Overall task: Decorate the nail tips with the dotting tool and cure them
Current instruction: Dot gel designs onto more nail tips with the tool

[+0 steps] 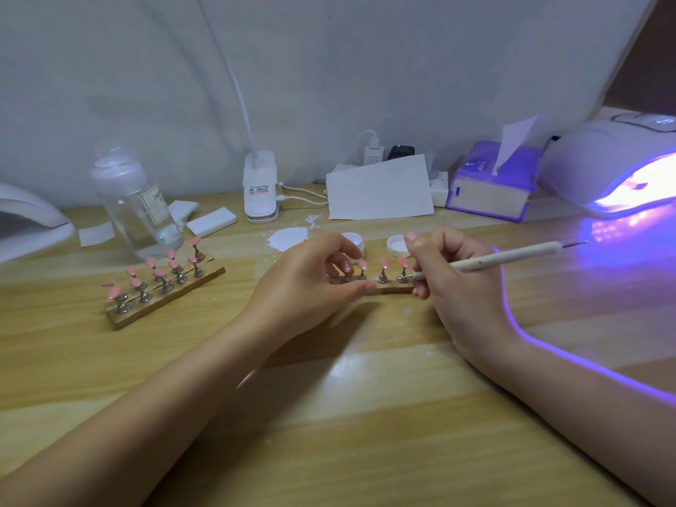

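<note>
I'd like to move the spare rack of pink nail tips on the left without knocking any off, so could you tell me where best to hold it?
Grip the wooden base of the spare rack by its two long edges, coming from above at its near-left end. The pink tips stand on thin metal stands along the top, so fingers should stay low on the wood. The clear bottle crowds the far end.

Home nail desk: curing lamp, tissues
</note>
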A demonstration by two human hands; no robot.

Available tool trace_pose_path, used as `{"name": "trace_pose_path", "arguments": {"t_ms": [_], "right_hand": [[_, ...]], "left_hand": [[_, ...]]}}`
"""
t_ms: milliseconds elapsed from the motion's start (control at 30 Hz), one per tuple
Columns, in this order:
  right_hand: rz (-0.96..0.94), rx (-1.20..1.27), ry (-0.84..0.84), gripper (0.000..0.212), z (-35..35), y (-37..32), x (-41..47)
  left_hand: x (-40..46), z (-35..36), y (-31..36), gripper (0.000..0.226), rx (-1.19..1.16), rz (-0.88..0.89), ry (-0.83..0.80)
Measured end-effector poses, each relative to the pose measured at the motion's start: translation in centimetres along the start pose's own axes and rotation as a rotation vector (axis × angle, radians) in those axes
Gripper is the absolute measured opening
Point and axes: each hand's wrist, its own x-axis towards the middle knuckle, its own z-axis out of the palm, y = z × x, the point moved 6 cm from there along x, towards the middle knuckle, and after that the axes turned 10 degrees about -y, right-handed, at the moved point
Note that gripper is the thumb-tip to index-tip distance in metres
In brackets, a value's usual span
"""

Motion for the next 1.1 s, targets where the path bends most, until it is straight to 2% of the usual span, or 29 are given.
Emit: {"name": "trace_pose_path", "arguments": {"t_ms": [167, 467, 600, 733, 800, 867, 967, 1100], "right_hand": [[-0.006, -0.005, -0.010, 0.043, 0.1, 0.0, 0.0], [-0.006, -0.009, -0.010, 0.045, 0.0, 0.0, 0.0], [-0.025, -0.031, 0.010, 0.050, 0.0, -0.4, -0.1], [-0.021, 0.003, 0.074, 0.045, -0.5, -0.6, -0.3], [-0.020, 0.021, 0.091, 0.040, -0.7, -0.7, -0.3], [-0.023, 0.007, 0.063, 0.033, -0.6, -1.0, -0.1], [0.009, 0.014, -0.053, 0.023, -0.2, -1.5, 0.5], [0.031, -0.055, -0.112, 0.030, -0.4, -2.3, 2.0]], "left_hand": [[0.1, 0.2, 0.3, 0.015, 0.102, -0.032, 0.018], [0.2, 0.1, 1.0, 0.023, 0.265, -0.082, 0.061], [-0.1, 0.2, 2.1, 0.017, 0.327, 0.011, 0.102], [-1.1, 0.1, 4.0, 0.008, 0.364, 0.275, 0.194], [-2.2, 0.0, 4.8, 0.006, 0.297, 0.404, 0.241], [-3.1, 0.5, 4.5, 0.004, 0.098, 0.432, 0.179], [-3.2, 1.6, 3.0, 0.020, -0.236, 0.275, 0.023], [-2.7, 2.3, 1.6, 0.030, -0.408, 0.149, -0.084]]}}
